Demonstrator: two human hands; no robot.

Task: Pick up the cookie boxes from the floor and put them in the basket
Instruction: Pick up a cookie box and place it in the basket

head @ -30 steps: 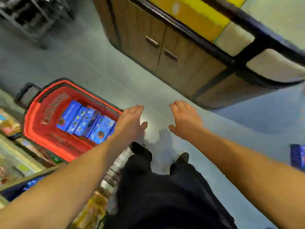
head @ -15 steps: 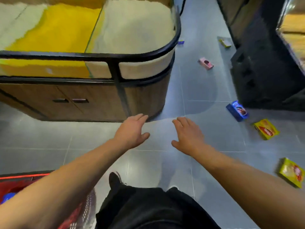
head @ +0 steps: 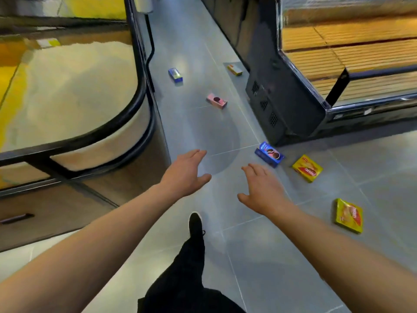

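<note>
Several cookie boxes lie scattered on the grey tiled floor. A blue box (head: 269, 154) lies closest, just beyond my right hand (head: 262, 188). Two yellow boxes lie to the right, one (head: 307, 168) near the blue box and one (head: 348, 215) further right and nearer me. Further down the aisle are a pink box (head: 216, 100), a second blue box (head: 175, 75) and a small yellow box (head: 235, 69). My left hand (head: 185, 172) and my right hand are both held out in front of me, fingers loose, holding nothing. The basket is out of view.
A wood-sided bin counter (head: 126, 168) with a black rail borders the aisle on the left. A dark display case (head: 277, 102) with wooden slat shelves (head: 352, 48) stands on the right. My black shoe (head: 195, 224) and trouser leg are below my hands.
My view has swung right, away from the red basket with blue boxes, which has left the frame. The aisle with the scattered boxes has come into view. Both hands stay empty.
</note>
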